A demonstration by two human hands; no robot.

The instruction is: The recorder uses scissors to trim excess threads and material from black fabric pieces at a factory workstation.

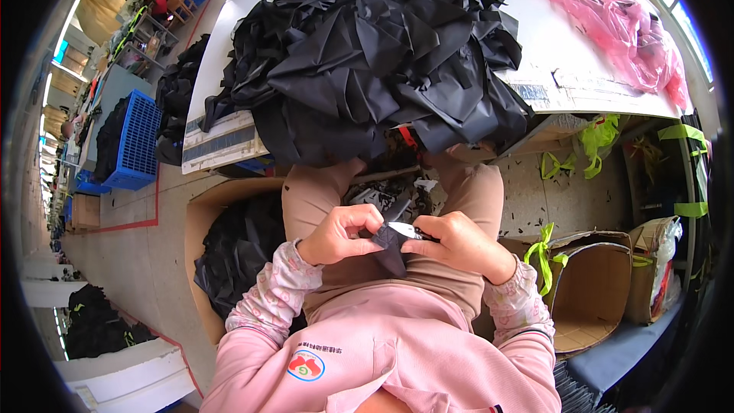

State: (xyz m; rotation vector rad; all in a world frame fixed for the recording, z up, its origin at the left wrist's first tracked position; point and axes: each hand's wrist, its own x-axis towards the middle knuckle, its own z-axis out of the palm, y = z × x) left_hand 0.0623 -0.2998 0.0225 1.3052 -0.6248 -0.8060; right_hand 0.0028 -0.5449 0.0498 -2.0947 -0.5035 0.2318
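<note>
Over my lap, my left hand (344, 235) pinches a small black fabric piece (391, 258) between thumb and fingers. The piece hangs down in a point, and another corner sticks up behind it. My right hand (456, 242) is closed on a small, slim white tool (403, 229) with a dark end; its exact kind is hard to make out. The tool's tip meets the fabric beside my left fingertips. In front of me, a large heap of black fabric pieces (359, 53) covers much of the white table (535, 80) and drapes over its near edge.
At my left stands a cardboard box (200, 260) with more black fabric inside. Open cardboard boxes (592, 291) with yellow-green ties are on my right. Pink plastic sheeting (604, 15) lies on the table's right side. A blue crate (136, 141) stands farther left; dark scraps litter the floor.
</note>
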